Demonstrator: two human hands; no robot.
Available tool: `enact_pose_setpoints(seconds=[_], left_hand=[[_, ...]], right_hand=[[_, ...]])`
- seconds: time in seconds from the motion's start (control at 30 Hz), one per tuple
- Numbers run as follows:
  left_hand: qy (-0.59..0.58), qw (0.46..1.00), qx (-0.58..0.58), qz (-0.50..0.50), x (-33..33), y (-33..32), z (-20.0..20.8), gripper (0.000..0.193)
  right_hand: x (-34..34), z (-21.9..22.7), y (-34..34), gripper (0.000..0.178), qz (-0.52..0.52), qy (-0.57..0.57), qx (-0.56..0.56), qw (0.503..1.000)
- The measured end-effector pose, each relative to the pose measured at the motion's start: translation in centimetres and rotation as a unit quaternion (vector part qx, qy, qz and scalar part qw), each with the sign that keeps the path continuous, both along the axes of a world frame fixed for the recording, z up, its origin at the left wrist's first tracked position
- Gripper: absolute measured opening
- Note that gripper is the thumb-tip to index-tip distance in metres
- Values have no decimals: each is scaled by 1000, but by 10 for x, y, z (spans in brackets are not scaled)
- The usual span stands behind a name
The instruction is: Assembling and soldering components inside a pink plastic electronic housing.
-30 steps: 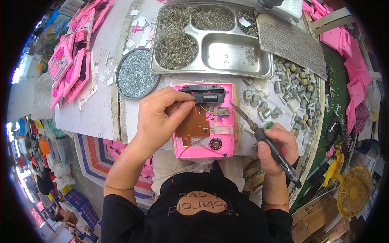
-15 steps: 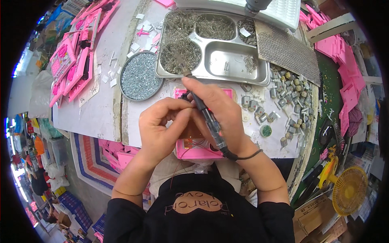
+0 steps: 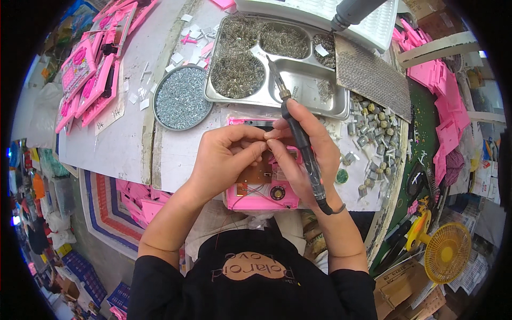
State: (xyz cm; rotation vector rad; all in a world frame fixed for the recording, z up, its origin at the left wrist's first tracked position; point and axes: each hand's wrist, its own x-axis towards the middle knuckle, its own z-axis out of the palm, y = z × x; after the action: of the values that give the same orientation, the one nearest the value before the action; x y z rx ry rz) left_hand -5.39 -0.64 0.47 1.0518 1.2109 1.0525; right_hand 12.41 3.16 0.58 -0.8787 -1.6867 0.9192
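A pink plastic case lies at the table's near edge, with a brown circuit board, thin wires and a round black part in it. Above it, my left hand is closed, thumb and forefinger pinched on something too small to make out. The fingertips of my right hand meet them at the same spot. My right hand also holds a soldering iron across its palm. The iron's tip points away, over the metal tray, apart from the case.
Springs fill several tray compartments. A round dish of small metal pieces stands left of the tray. Small motors lie at the right, beside a perforated metal plate. Pink cases are piled at the far left. A yellow fan stands at the right.
My right hand has shifted right, and the soldering iron's tip has swung right and away from me. Both hands' fingertips now meet plainly, and more of the case's inside shows.
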Motion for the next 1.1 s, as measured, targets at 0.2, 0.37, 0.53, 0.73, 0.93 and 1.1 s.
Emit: enact_pose_setpoints(seconds=[0.2,0.37,0.53,0.73,0.93,1.1], left_hand=[[48,997,37,41,3,-4,1,11],[185,969,152,59,12,-5,4,11],[97,991,79,45,6,-5,1,9],[-54,997,-10,50,1,-6,-6,10],[100,990,83,48,4,-7,-1,10],[205,963,170,49,6,-7,0,9]], right_hand=[[4,6,2,72,9,-7,-31,999],[1,5,2,75,31,-39,5,999],[-1,4,1,68,18,15,-15,1000],[1,-4,0,66,6,-6,-11,1000],[0,4,-1,68,21,-18,-3,1000],[0,3,0,68,22,-29,3,999]])
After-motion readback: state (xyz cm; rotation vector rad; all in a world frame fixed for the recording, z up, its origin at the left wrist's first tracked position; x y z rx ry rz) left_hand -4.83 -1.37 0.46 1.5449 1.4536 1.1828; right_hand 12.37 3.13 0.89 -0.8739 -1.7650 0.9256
